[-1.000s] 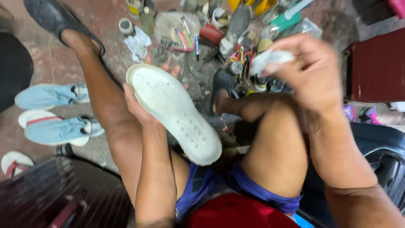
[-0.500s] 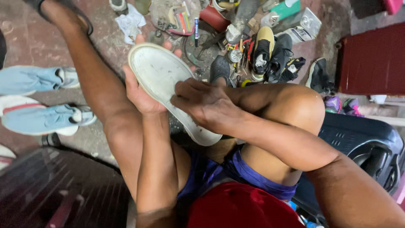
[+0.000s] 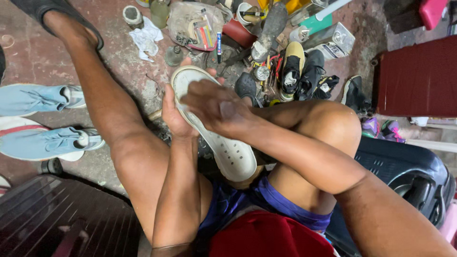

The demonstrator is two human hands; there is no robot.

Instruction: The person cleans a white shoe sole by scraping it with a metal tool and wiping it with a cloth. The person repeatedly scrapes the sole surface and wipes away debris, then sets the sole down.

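Above your lap, between your raised knees, you are holding a white sole (image 3: 223, 147) with its flat, hole-dotted face turned up at the camera. Your left hand (image 3: 175, 114) is clenching around the sole's left edge near its far end, thumb on the upper face, fingertips (image 3: 186, 61) showing past the far rim. Your right hand (image 3: 216, 105) is lying across the sole's upper face, palm down and touching it; the fingers are blurred, so whether that grip is closing on anything cannot be told. The sole's near end is pointing toward your blue shorts (image 3: 266, 202).

On the floor (image 3: 38, 52) to your left, two pale blue shoes (image 3: 47, 121) are lying side by side, well apart from the sole. Beyond the sole, a clutter of tools is spreading over the floor: a marker (image 3: 219, 45) lying just past your fingertips, a white rag (image 3: 146, 35), a small jar (image 3: 173, 56) and a black-and-yellow shoe (image 3: 291, 69) beside a black shoe (image 3: 312, 74). A dark red box (image 3: 419, 78) is standing to the right, and a dark chair (image 3: 400, 166) is sitting under your right leg.
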